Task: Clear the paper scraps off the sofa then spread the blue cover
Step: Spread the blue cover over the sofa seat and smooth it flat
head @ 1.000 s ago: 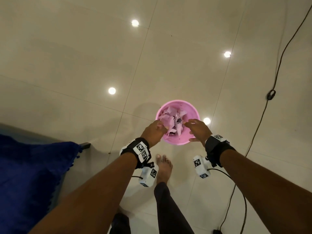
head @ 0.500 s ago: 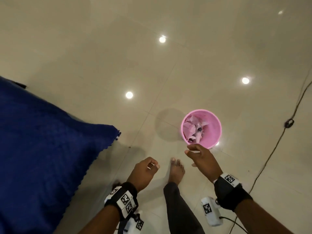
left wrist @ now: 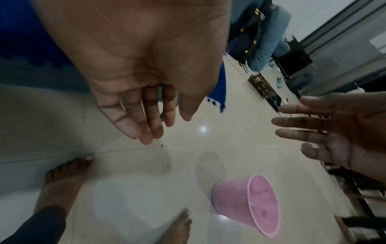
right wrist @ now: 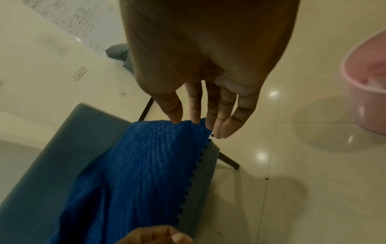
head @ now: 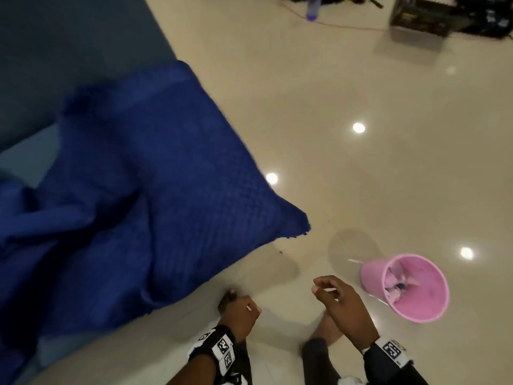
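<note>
Both hands, over the round pink plastic bin (head: 413,287) a second ago, now hang lower in the head view and apart from it, and the view has swung left to take in far more of the quilted royal-blue fabric cover (head: 144,190). Left hand (head: 240,308): in the head view seen from the back, fingers bent; in the left wrist view (left wrist: 144,66) palm bare, fingers loosely extended, grip apart and holding nothing. Right hand (head: 340,300): fingers spread and relaxed, grip apart, nothing in it; the same shows in the right wrist view (right wrist: 206,66). In that view the fingertips (right wrist: 226,130) overlap the cover's corner, but whether they touch it cannot be told. Cover: lies rumpled and folded over the grey-blue upholstered sofa (head: 69,45), one pom-pom-edged corner (head: 301,226) jutting out over the glossy cream tiled floor (head: 361,93). Bin: stands on the floor to the right of the right hand, well apart from the cover, with pale pink paper scraps (head: 397,284) inside. Black wristbands (head: 219,347) with square black-and-white coded markers sit on both wrists; the markers bear no readable lettering. Bare feet (left wrist: 62,180) stand on the tiles below the hands. Dark box (head: 422,15) at the far edge of the floor: any printing on it is too blurred to read.
</note>
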